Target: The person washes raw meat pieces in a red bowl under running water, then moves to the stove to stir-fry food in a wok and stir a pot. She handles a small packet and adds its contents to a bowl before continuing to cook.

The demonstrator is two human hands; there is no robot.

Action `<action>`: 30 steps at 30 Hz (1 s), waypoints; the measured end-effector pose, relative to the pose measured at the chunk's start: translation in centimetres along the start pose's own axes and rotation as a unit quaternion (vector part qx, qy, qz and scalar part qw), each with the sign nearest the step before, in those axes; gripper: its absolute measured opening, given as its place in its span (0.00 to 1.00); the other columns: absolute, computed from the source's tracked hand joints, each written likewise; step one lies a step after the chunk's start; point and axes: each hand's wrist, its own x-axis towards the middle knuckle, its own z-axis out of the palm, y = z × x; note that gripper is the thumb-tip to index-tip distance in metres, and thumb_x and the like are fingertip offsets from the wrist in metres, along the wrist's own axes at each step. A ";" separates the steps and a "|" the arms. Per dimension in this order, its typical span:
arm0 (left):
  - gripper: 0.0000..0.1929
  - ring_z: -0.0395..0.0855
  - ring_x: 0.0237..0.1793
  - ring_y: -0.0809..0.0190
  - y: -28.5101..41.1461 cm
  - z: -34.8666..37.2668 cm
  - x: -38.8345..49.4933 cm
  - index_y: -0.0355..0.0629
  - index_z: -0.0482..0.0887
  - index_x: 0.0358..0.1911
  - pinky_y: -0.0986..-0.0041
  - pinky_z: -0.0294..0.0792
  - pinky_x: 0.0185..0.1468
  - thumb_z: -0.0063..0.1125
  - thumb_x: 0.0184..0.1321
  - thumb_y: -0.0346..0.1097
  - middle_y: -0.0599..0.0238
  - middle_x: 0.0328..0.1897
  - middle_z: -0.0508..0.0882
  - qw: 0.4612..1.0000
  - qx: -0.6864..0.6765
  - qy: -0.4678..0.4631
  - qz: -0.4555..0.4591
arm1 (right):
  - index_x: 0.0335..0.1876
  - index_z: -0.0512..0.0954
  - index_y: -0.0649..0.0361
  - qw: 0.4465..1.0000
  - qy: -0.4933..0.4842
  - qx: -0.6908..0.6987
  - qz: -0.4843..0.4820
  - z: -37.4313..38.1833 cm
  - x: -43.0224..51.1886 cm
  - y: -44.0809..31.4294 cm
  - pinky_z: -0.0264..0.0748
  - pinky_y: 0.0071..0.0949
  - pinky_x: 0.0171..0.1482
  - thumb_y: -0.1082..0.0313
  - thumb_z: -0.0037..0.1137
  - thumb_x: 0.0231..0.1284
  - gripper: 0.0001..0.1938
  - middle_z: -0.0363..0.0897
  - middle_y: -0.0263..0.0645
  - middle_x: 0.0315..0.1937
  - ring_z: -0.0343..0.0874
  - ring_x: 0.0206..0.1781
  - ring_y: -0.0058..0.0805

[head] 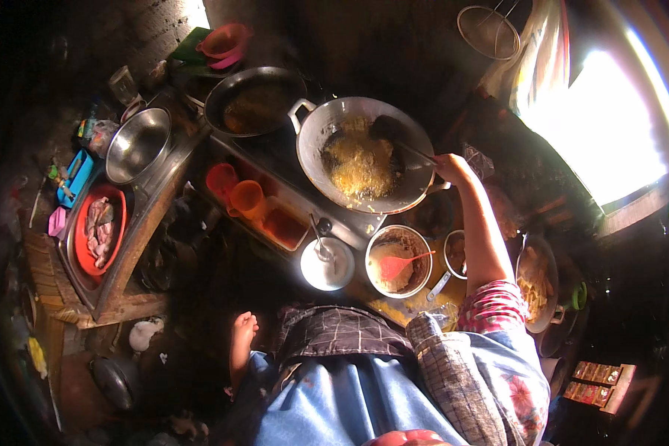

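Observation:
My right hand [451, 168] grips the handle of a dark-headed cooking skimmer or spatula [415, 150]. The utensil's head rests inside a large metal wok [312, 161], where yellow food [362, 161] bubbles in oil. Low at my left side, my left hand [245, 326] has its fingers curled, with nothing seen in it. Between me and the wok stand a white bowl [340, 273] with a metal spoon [323, 252] and a pot of pale batter [376, 257] with a red plastic ladle [396, 266] in it.
A dark frying pan [279, 76] sits beyond the wok's left side. An orange tub [295, 242] holds plastic cups [247, 198]. Leftward are a steel bowl [139, 145] and a red basin [83, 240] of raw meat [99, 231]. A pan of fried food [535, 284] stands right.

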 end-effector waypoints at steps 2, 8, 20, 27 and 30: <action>0.15 0.77 0.29 0.70 -0.2 -0.3 -0.5 0.46 0.74 0.47 0.76 0.68 0.30 0.53 0.57 0.40 0.69 0.32 0.79 1.000 0.002 0.015 -0.010 | 0.41 0.79 0.54 0.999 0.008 -0.028 0.035 -0.5 1.3 0.9 0.74 0.32 0.43 0.56 0.57 0.45 0.16 0.79 0.45 0.36 0.79 0.41 0.37; 0.16 0.78 0.29 0.69 -1.0 -1.1 -2.1 0.46 0.74 0.49 0.75 0.69 0.31 0.52 0.57 0.40 0.68 0.32 0.80 0.999 0.007 0.027 -0.026 | 0.52 0.74 0.44 0.987 -0.117 0.097 0.045 1.0 3.4 -0.2 0.74 0.25 0.37 0.64 0.55 0.47 0.21 0.81 0.38 0.32 0.77 0.31 0.21; 0.17 0.78 0.31 0.68 -3.4 -2.0 -2.7 0.46 0.72 0.50 0.75 0.68 0.31 0.51 0.58 0.41 0.67 0.35 0.80 0.999 -0.024 0.017 -0.036 | 0.53 0.72 0.44 0.998 0.026 0.056 0.006 1.4 1.7 -2.4 0.73 0.33 0.46 0.67 0.53 0.47 0.22 0.77 0.44 0.41 0.77 0.44 0.39; 0.18 0.76 0.30 0.69 -2.3 -1.7 0.1 0.46 0.72 0.51 0.75 0.68 0.31 0.52 0.58 0.42 0.66 0.35 0.79 0.999 0.012 -0.018 -0.049 | 0.51 0.73 0.41 0.994 0.064 0.043 -0.072 2.2 -6.2 -5.8 0.73 0.33 0.42 0.72 0.51 0.47 0.22 0.75 0.44 0.37 0.76 0.39 0.41; 0.17 0.76 0.30 0.69 -1.6 -1.1 1.5 0.47 0.72 0.50 0.75 0.68 0.30 0.51 0.59 0.41 0.67 0.34 0.79 0.997 0.039 -0.048 -0.045 | 0.52 0.72 0.41 0.983 0.158 0.073 -0.049 3.5 -11.2 -6.9 0.73 0.34 0.39 0.76 0.48 0.48 0.23 0.71 0.43 0.34 0.75 0.36 0.41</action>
